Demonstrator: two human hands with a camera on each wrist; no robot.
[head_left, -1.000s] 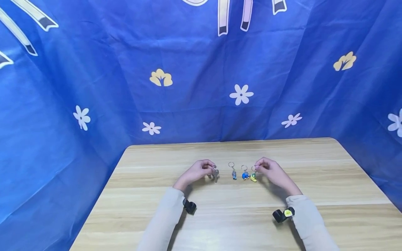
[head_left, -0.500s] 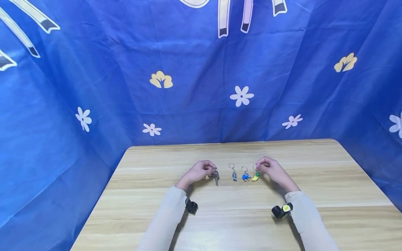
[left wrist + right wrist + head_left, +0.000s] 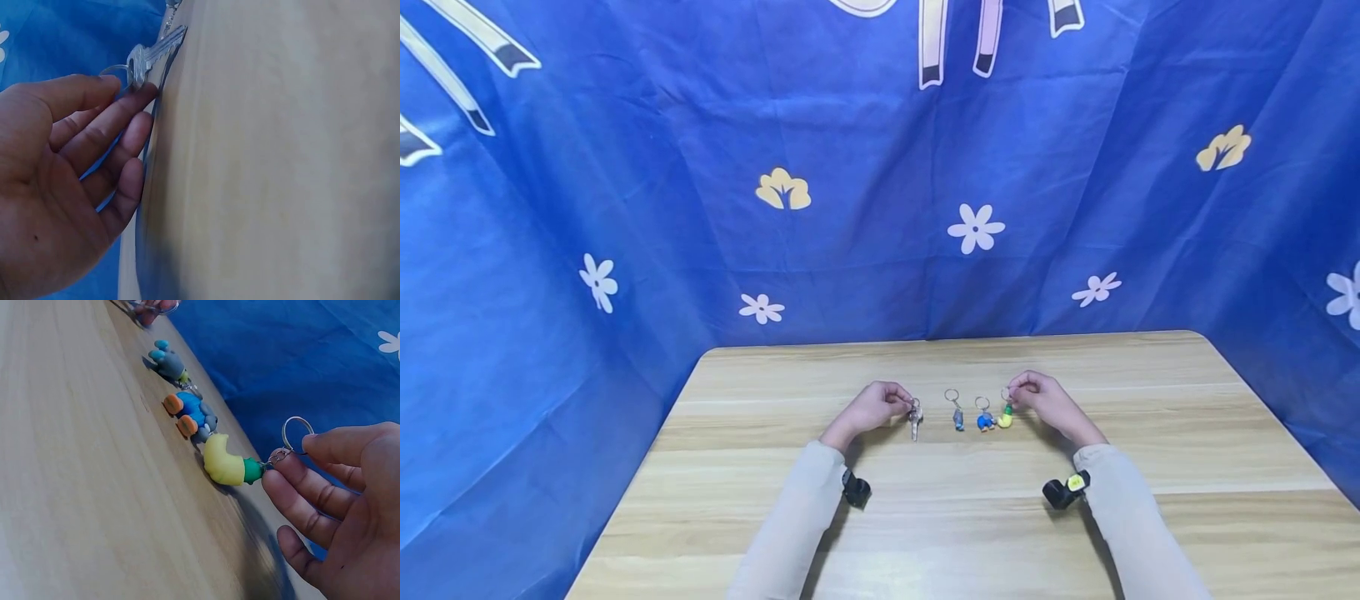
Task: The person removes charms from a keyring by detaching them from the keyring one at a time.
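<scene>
My left hand [image 3: 874, 406] pinches a metal ring between thumb and fingertips, and silver keys [image 3: 915, 421] hang from it near the tabletop. In the left wrist view the key [image 3: 156, 55] points away from the fingers. My right hand [image 3: 1051, 404] pinches the ring [image 3: 297, 432] of a yellow-and-green keychain [image 3: 226, 461], a curved charm low against the table. Beside that charm, nearly touching, lies a blue-and-grey figure keychain [image 3: 985, 422] with orange feet. Left of it is a grey figure keychain [image 3: 958, 418] with light-blue feet, its ring toward the back.
The wooden table [image 3: 970, 533] has its back edge against a blue patterned curtain [image 3: 865, 267]. A small black camera is strapped to each wrist, the left camera [image 3: 856, 490] and the right camera [image 3: 1062, 492].
The yellow charm swings and turns at the right hand, its tip now toward the blue figure. At the left hand the keys turn slightly. The two middle keychains stay put.
</scene>
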